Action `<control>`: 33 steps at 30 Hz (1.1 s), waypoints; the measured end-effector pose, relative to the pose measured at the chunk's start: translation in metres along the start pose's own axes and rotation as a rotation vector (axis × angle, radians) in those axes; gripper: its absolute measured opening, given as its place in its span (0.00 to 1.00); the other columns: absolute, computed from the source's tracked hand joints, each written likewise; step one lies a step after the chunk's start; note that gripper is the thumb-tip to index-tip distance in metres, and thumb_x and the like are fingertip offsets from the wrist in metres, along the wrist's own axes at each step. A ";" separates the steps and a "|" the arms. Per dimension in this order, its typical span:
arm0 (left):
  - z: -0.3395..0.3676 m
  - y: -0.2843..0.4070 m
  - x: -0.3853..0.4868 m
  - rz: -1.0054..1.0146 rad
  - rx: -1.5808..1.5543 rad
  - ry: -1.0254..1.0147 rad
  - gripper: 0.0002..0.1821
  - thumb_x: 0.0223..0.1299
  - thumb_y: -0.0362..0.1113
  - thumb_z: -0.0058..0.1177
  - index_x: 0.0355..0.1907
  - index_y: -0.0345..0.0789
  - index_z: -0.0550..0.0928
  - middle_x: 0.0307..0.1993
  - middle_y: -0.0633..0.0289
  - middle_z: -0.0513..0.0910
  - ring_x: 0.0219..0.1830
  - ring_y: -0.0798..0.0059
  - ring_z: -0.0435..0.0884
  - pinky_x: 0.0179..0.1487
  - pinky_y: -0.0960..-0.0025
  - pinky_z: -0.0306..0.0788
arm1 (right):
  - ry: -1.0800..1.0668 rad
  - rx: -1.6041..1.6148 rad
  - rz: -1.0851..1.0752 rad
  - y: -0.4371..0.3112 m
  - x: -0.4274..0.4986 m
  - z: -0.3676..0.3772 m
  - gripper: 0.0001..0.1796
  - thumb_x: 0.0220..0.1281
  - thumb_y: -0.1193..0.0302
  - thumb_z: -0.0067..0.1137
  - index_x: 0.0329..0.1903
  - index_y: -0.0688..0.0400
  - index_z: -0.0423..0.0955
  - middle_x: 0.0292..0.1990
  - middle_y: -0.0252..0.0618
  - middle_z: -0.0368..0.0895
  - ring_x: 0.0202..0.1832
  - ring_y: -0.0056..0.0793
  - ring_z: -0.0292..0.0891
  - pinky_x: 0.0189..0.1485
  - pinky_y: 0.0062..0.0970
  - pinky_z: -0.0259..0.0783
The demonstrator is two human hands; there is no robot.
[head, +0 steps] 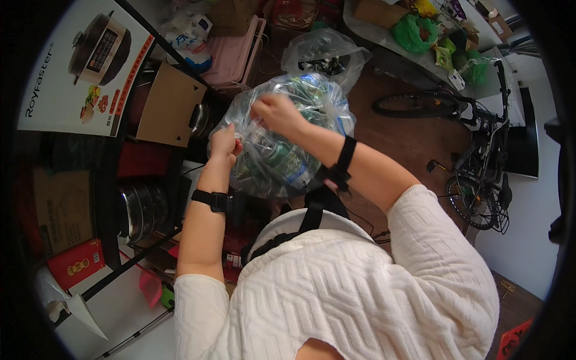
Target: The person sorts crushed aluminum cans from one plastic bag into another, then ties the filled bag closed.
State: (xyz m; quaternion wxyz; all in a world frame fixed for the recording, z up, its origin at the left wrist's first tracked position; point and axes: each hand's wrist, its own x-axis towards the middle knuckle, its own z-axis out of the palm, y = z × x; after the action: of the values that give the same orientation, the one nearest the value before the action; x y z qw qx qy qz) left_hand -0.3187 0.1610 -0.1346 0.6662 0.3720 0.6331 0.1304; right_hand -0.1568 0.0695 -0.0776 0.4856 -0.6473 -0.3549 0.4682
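A large clear plastic bag full of crushed bottles and cans stands before me, its film gathered near the top left. My left hand grips a bunched part of that film at the bag's left side. Just above and to the right, my right hand is curled over the bag, slightly blurred. Its fingertips are partly hidden, so whether they pinch the film does not show. Green and blue labels show through the plastic on a bottle.
Behind the bag lies a second clear bag with dark contents. A pink plastic bin stands at the back left. Shelving with a cooker box and a cardboard box runs along the left. A bicycle leans at the right.
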 end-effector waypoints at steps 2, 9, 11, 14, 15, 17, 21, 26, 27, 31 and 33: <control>0.000 -0.003 0.009 -0.072 -0.127 -0.007 0.13 0.71 0.45 0.53 0.41 0.36 0.76 0.24 0.66 0.73 0.20 0.79 0.72 0.21 0.76 0.71 | -0.127 0.266 0.320 0.024 -0.034 0.016 0.15 0.67 0.60 0.58 0.39 0.61 0.78 0.34 0.36 0.82 0.28 0.27 0.79 0.27 0.25 0.70; 0.001 0.001 -0.007 0.118 0.138 -0.080 0.16 0.72 0.48 0.50 0.39 0.36 0.78 0.28 0.65 0.77 0.28 0.74 0.80 0.22 0.71 0.70 | -0.381 0.488 0.468 0.076 -0.057 0.012 0.18 0.73 0.55 0.53 0.45 0.58 0.78 0.28 0.26 0.70 0.25 0.15 0.62 0.29 0.18 0.62; -0.003 0.000 -0.018 0.460 0.525 -0.019 0.17 0.72 0.48 0.49 0.36 0.35 0.79 0.29 0.63 0.78 0.31 0.68 0.82 0.27 0.66 0.71 | -0.248 0.141 0.398 0.082 -0.057 -0.010 0.17 0.74 0.56 0.52 0.38 0.55 0.80 0.25 0.27 0.72 0.25 0.21 0.63 0.31 0.23 0.64; -0.015 -0.016 -0.014 0.934 1.086 0.183 0.15 0.71 0.45 0.50 0.33 0.35 0.80 0.31 0.61 0.79 0.37 0.59 0.82 0.35 0.58 0.72 | -0.142 -0.678 -0.168 0.071 -0.034 -0.031 0.15 0.69 0.57 0.56 0.37 0.56 0.81 0.28 0.42 0.81 0.32 0.39 0.78 0.37 0.37 0.72; -0.006 -0.016 -0.030 0.942 1.098 0.207 0.14 0.69 0.43 0.51 0.33 0.36 0.81 0.33 0.61 0.79 0.39 0.57 0.81 0.38 0.56 0.72 | -0.115 -0.875 -0.315 0.073 -0.018 -0.041 0.15 0.67 0.57 0.57 0.38 0.55 0.82 0.31 0.46 0.83 0.36 0.45 0.81 0.39 0.41 0.74; 0.000 -0.012 -0.044 1.147 1.164 0.190 0.12 0.67 0.42 0.53 0.32 0.36 0.81 0.36 0.61 0.80 0.42 0.56 0.80 0.40 0.54 0.73 | -0.160 -1.141 -0.278 0.040 0.011 -0.045 0.15 0.64 0.57 0.58 0.36 0.55 0.83 0.33 0.44 0.84 0.40 0.49 0.81 0.40 0.44 0.75; 0.000 -0.010 -0.055 1.731 1.390 -0.030 0.07 0.60 0.39 0.59 0.30 0.38 0.80 0.46 0.62 0.77 0.51 0.62 0.77 0.41 0.60 0.77 | -0.454 -1.463 -0.649 -0.021 0.066 -0.015 0.09 0.57 0.64 0.61 0.31 0.53 0.85 0.36 0.40 0.86 0.40 0.45 0.83 0.40 0.42 0.78; 0.006 -0.006 -0.064 1.402 1.688 0.013 0.06 0.62 0.35 0.53 0.30 0.38 0.81 0.36 0.58 0.82 0.44 0.64 0.82 0.38 0.66 0.81 | -0.777 -1.653 -1.352 -0.082 0.070 0.085 0.06 0.54 0.70 0.62 0.33 0.55 0.85 0.37 0.37 0.87 0.41 0.41 0.84 0.38 0.41 0.79; 0.008 -0.011 -0.059 1.296 1.741 0.038 0.06 0.62 0.35 0.52 0.30 0.39 0.82 0.33 0.55 0.82 0.42 0.63 0.84 0.37 0.65 0.82 | -0.762 -1.679 -1.396 -0.088 0.071 0.100 0.06 0.55 0.70 0.61 0.34 0.56 0.85 0.38 0.37 0.87 0.43 0.40 0.83 0.40 0.40 0.79; -0.010 -0.034 -0.020 0.882 0.910 0.127 0.14 0.70 0.40 0.48 0.32 0.33 0.80 0.23 0.50 0.80 0.25 0.64 0.83 0.22 0.63 0.76 | -0.295 -1.028 -1.367 -0.134 0.076 0.092 0.10 0.61 0.64 0.58 0.43 0.50 0.83 0.50 0.32 0.83 0.50 0.36 0.80 0.45 0.37 0.80; -0.015 -0.024 -0.026 0.127 0.125 -0.013 0.19 0.75 0.48 0.44 0.37 0.33 0.77 0.23 0.62 0.78 0.19 0.81 0.75 0.18 0.73 0.70 | -0.147 -0.848 -1.081 -0.130 0.089 0.063 0.14 0.65 0.58 0.54 0.45 0.50 0.81 0.47 0.32 0.81 0.47 0.34 0.79 0.45 0.36 0.78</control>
State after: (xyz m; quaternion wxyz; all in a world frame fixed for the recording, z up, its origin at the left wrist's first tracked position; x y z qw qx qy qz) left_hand -0.3444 0.1327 -0.1301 0.6362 0.4530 0.6107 0.1303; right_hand -0.1903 0.2052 0.0182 0.3303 -0.4803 -0.8122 0.0239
